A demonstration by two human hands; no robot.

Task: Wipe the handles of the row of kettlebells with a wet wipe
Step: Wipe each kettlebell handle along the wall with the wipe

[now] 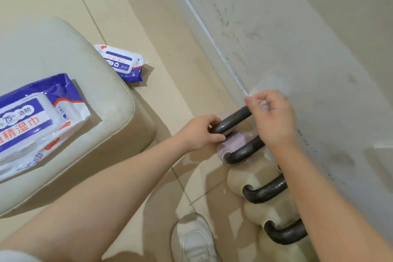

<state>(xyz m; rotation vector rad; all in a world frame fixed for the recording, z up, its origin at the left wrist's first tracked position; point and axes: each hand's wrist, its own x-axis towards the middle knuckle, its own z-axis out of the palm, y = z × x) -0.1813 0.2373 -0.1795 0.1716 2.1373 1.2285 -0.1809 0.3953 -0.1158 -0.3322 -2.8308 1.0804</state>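
Both hands on farthest kettlebell handle

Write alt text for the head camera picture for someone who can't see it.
A left hand grips the farthest kettlebell handle while the right hand holds a wet wipe over it; three more kettlebells line the wall.

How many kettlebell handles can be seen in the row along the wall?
4. The farthest handle is held by the left hand; the second handle lies under the right hand; the third handle and the nearest handle follow. More may be hidden.
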